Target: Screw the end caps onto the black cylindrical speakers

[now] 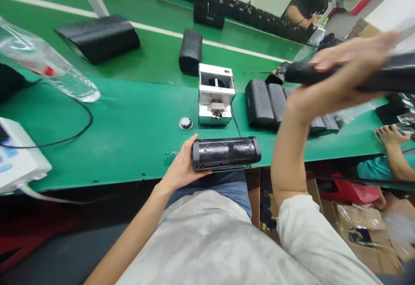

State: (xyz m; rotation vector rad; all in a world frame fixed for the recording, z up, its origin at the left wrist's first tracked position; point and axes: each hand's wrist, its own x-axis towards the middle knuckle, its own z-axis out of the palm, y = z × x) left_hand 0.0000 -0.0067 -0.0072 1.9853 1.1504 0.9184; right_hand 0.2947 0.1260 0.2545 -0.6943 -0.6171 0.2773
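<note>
My left hand (182, 163) grips one end of a black portable speaker (226, 152) with mesh windows, lying sideways at the table's near edge. Raised at the upper right, my right hand (343, 71) is closed round a black electric screwdriver (301, 72), its thin bit pointing left; motion blurs the hand. Beyond the speaker stands a white screw feeder (216, 97) with a metal outlet at its front. A small round silver dish (186, 123) lies to the left of the feeder. Several black speaker housings (259, 103) are lined up below the screwdriver.
On the left lie a plastic bottle (55, 60) and a white box with a cable (19, 157). More black housings (190, 52) rest on the green belt (155, 56). A co-worker (308, 4) sits across; another person's hand (392, 136) is at the right.
</note>
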